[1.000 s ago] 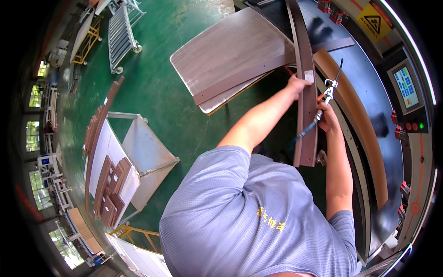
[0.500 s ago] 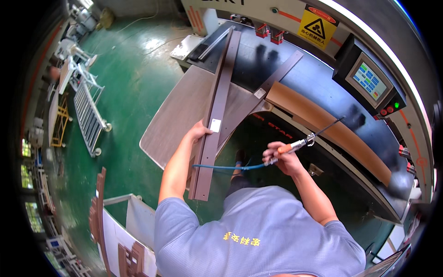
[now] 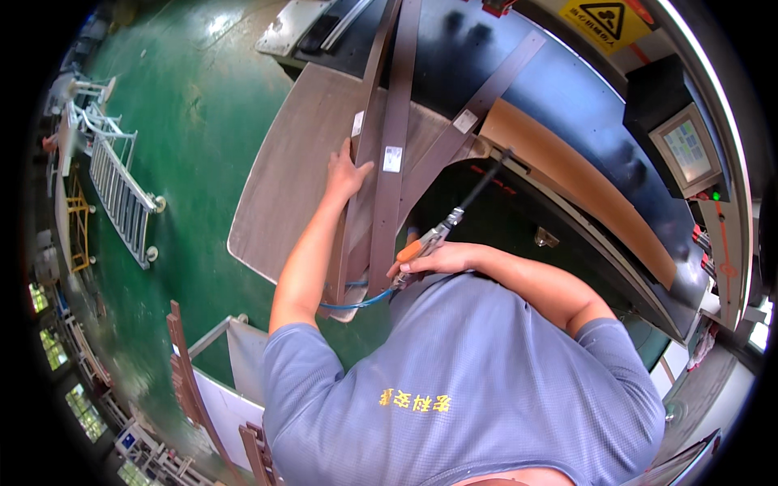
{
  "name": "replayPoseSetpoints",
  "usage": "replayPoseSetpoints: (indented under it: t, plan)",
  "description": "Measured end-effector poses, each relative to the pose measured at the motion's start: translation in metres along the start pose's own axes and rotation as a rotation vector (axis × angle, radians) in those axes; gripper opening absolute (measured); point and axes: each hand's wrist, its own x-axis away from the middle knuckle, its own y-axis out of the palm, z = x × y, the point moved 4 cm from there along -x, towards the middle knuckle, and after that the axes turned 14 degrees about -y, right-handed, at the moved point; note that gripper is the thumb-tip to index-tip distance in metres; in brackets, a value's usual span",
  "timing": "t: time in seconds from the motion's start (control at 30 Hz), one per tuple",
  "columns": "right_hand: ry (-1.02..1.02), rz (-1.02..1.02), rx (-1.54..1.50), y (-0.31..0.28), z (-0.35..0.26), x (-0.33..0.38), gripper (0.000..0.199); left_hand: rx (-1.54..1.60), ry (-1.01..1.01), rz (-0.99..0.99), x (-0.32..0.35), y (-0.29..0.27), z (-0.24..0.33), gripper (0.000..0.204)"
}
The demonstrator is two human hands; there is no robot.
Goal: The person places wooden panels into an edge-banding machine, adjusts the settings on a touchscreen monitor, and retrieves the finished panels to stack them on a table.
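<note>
Three long brown strips, each with a white label, lie fanned out over a wood-grain board and the machine's dark table. My left hand (image 3: 348,172) rests at the left strip (image 3: 367,105), thumb and fingers spread. Beside it is the middle strip (image 3: 395,97); the right strip (image 3: 494,87) slants up to the right. My right hand (image 3: 438,257), close to my body, is closed round an air blow gun (image 3: 433,235) with an orange body. Its long dark nozzle points up and right, and a blue hose (image 3: 356,305) runs from it past the strips' near ends.
The wood-grain board (image 3: 279,178) sticks out over the green floor. A curved brown panel (image 3: 583,194) lines the table's (image 3: 559,105) front edge. A control screen (image 3: 687,150) stands at right, a wheeled rack (image 3: 121,186) at left. More brown strips (image 3: 194,389) lean on a bin at lower left.
The left and middle strips, together before, now lie apart. My left hand has loosened and moved up along the left strip. My right hand has brought the blow gun left, closer to my body.
</note>
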Motion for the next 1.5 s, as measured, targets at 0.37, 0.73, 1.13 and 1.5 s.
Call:
replayPoseSetpoints:
  t: [0.37, 0.73, 1.13, 1.5]
  plan:
    - [0.061, -0.342, 0.03, 0.048, 0.058, -0.01, 0.041, 0.101, -0.017, -0.463, 0.293, -0.045, -0.154, 0.049]
    - [-0.105, -0.19, 0.619, 0.002, 0.138, 0.04, 0.03, 0.418, -0.431, -0.046, 0.42, 0.022, -0.147, 0.053]
    - [0.211, 1.039, 0.721, -0.124, 0.183, 0.343, 0.02, -0.141, -0.313, 0.175, 0.096, 0.041, 0.061, 0.116]
    - [0.309, 1.538, 0.292, -0.03, 0.38, 0.4, 0.021, -0.23, 0.011, 0.16, 0.087, -0.006, -0.056, 0.109]
